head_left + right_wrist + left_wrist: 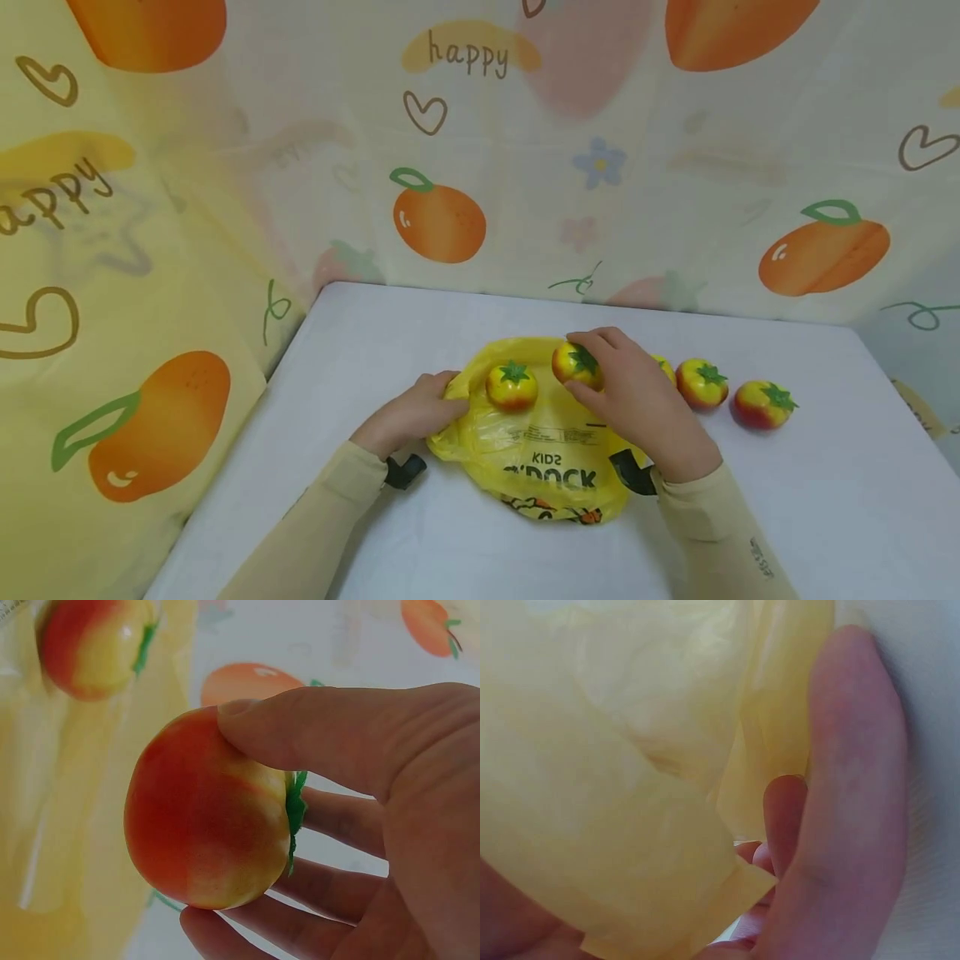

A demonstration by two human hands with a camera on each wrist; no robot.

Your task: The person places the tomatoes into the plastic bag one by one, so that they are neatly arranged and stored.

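A yellow plastic bag [551,450] lies flat on the table, its printing upside down to me. My left hand [416,410] pinches the bag's left edge; in the left wrist view the thin yellow film [630,810] runs between thumb and fingers. One red-and-yellow tomato [512,387] with a green star-shaped top sits at the bag's far left part. Over the bag's far right part, my right hand [637,400] holds a second tomato [210,817], thumb on one side and fingers on the other. Whether this tomato touches the bag I cannot tell.
To the right of the bag stand a tomato [702,384] and another tomato [763,406]. A further yellow one [664,367] is mostly hidden behind my right hand. The white table [810,500] meets a fruit-printed curtain [525,208] at the back and left.
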